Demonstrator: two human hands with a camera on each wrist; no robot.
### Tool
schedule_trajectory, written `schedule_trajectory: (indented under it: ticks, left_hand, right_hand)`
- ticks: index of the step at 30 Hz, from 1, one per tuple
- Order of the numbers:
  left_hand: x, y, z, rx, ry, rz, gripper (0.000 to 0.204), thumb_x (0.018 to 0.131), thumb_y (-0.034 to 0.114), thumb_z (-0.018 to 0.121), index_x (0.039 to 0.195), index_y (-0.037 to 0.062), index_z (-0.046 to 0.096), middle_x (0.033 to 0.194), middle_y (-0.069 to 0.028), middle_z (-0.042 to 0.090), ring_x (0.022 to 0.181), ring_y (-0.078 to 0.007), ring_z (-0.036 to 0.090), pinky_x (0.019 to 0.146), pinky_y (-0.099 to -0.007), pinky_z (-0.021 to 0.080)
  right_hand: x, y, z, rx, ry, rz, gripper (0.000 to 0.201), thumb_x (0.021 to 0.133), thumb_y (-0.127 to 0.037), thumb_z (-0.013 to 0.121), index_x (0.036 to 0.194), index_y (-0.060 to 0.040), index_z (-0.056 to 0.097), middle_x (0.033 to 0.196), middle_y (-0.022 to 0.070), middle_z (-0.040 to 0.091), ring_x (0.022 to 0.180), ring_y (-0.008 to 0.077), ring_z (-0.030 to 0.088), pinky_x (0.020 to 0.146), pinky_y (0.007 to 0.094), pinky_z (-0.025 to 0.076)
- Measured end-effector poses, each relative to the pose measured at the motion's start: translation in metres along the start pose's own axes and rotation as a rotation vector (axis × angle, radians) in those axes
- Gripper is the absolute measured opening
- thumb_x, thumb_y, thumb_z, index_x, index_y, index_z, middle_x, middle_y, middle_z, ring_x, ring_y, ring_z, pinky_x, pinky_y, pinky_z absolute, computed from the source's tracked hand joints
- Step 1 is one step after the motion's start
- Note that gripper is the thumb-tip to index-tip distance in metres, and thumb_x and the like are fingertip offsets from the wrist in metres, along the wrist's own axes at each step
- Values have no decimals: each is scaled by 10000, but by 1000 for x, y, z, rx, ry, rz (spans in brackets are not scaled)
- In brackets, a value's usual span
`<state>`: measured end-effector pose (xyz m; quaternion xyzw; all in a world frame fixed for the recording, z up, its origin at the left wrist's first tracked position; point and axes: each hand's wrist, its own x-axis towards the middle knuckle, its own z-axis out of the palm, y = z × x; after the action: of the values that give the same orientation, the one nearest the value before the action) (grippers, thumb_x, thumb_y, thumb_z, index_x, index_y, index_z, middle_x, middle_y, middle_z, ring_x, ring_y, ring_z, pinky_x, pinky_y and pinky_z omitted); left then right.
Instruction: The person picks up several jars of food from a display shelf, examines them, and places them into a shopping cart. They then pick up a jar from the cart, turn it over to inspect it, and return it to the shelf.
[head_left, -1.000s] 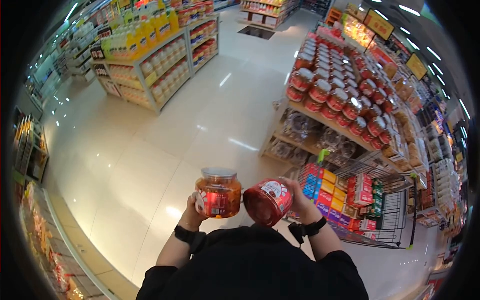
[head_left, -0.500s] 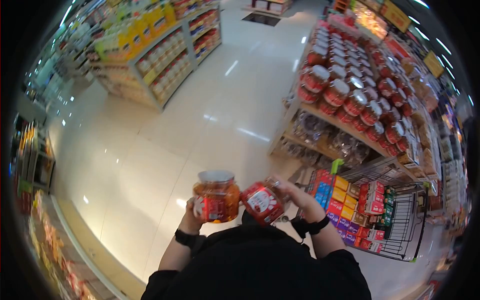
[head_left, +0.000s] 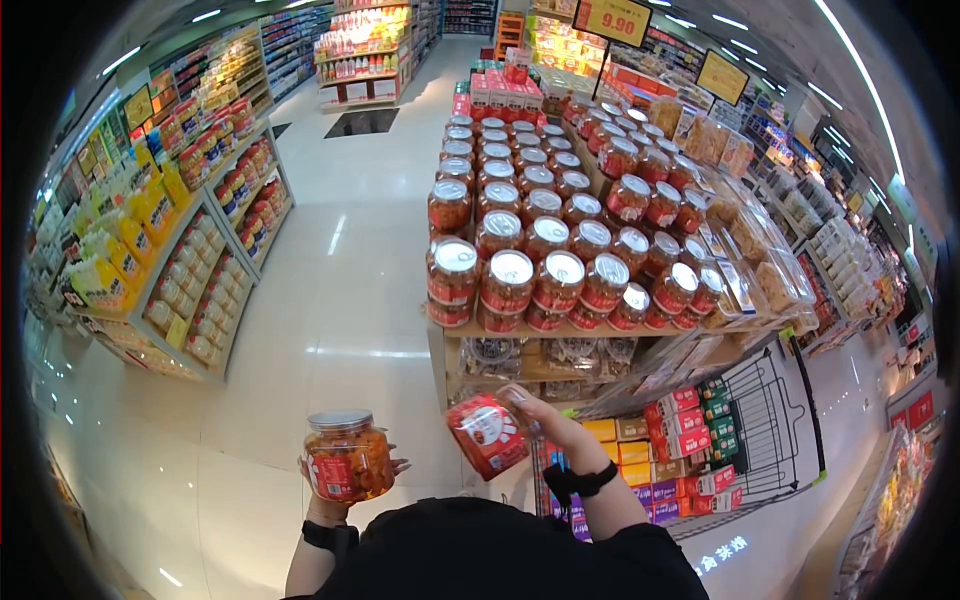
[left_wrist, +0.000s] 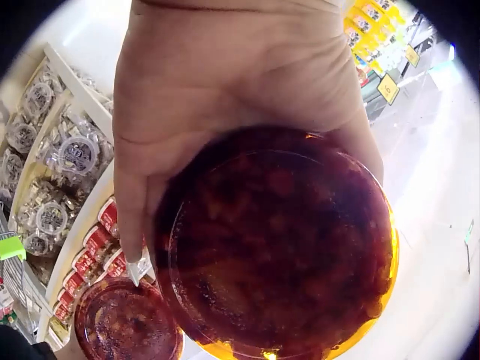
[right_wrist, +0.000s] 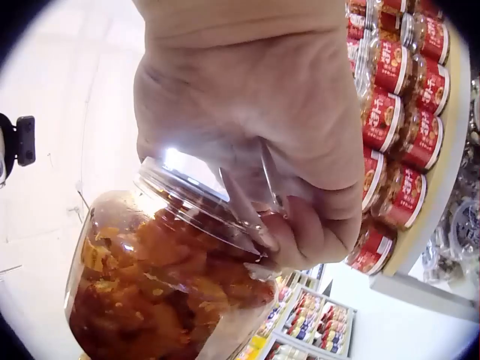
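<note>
Left of the jar shelf, left hand cups one orange jar from below, upright, fingers curled round its base. Just below the shelf front, right hand pinches one red-labelled jar by the lid end, tilted. Two jars held, likely rigid smooth plastic, moderately heavy, slippery; body grip safest. Cart sits right.

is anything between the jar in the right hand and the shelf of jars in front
Nothing visible. The right hand grips the tilted jar by its lid end in open air, below and in front of the shelf of jars. The left hand holds a second jar off to the side.
</note>
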<state>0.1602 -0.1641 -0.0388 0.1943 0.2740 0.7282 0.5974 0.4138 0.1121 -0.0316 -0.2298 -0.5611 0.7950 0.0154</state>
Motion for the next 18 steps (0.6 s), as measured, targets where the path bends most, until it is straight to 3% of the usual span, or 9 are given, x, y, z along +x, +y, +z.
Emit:
schedule_trajectory:
  ticks: [4, 7, 8, 10, 12, 14, 16, 17, 18]
  left_hand:
    - [37, 13, -29, 94, 127, -56, 1321, 526, 997, 360, 1426, 31, 330, 1326, -259, 481, 1181, -410, 518, 1026, -562, 390]
    - [69, 21, -54, -37, 162, -71, 1274, 543, 987, 368, 1374, 21, 385, 1195, -232, 565, 1045, -385, 591, 896, -520, 495]
    - [81, 26, -56, -67, 174, -83, 1250, 554, 980, 375, 1349, 16, 408, 1142, -227, 590, 989, -375, 614, 850, -509, 523]
    - [109, 43, -45, -51, 146, -103, 1228, 570, 970, 381, 1316, -4, 424, 1087, -230, 604, 929, -367, 626, 794, -485, 544]
    - [140, 59, -44, -41, 109, -111, 1208, 586, 961, 386, 1283, -25, 440, 1032, -232, 618, 868, -358, 639, 739, -460, 565]
    - [171, 74, -52, -95, 15, -122, 1195, 613, 945, 394, 1244, -69, 444, 970, -250, 623, 817, -345, 648, 667, -412, 577]
    - [198, 91, -52, -92, -14, -135, 1175, 634, 928, 406, 1227, -85, 442, 922, -253, 627, 792, -337, 651, 626, -382, 578]
    - [211, 97, -59, -71, -27, -126, 1158, 647, 917, 412, 1228, -84, 443, 913, -252, 627, 787, -335, 651, 630, -381, 579]
    - [225, 102, -67, -53, -38, -114, 1141, 661, 907, 418, 1229, -82, 443, 904, -251, 627, 783, -334, 652, 633, -380, 580]
  right_hand:
    - [-20, -29, -11, 256, 62, -173, 603, 950, -400, 483, 1416, -59, 308, 1482, 137, 337, 1338, 232, 360, 1072, 383, 322]
    - [-28, -45, -18, 287, 435, -149, 629, 952, -462, 470, 1400, -39, 342, 1417, 154, 420, 1283, 245, 446, 1047, 398, 388]
    - [-32, -31, -38, 306, 315, -290, 661, 941, -499, 476, 1398, -35, 361, 1389, 159, 453, 1260, 263, 479, 1015, 415, 440]
    - [-45, -68, -24, 304, 549, -235, 677, 936, -522, 475, 1398, -39, 369, 1365, 161, 482, 1239, 273, 503, 1000, 423, 460]
    - [-58, -71, -43, 191, 578, -442, 618, 921, -481, 515, 1368, -71, 395, 1359, 117, 473, 1220, 232, 503, 966, 405, 473]
    - [-76, -91, -70, 46, 702, -415, 475, 912, -398, 534, 1276, -106, 445, 1232, 67, 508, 1112, 177, 531, 859, 352, 495]
    - [-92, -156, -47, -210, 893, -312, 370, 901, -318, 539, 1202, -119, 456, 1103, 42, 512, 1007, 138, 535, 794, 290, 472]
    - [-101, -180, -48, -347, 892, -245, 387, 898, -281, 548, 1225, -104, 442, 1103, 45, 529, 989, 143, 556, 819, 277, 467]
    - [-108, -199, -48, -435, 800, -340, 410, 890, -297, 571, 1216, -89, 437, 1065, 44, 554, 937, 148, 577, 810, 275, 471]
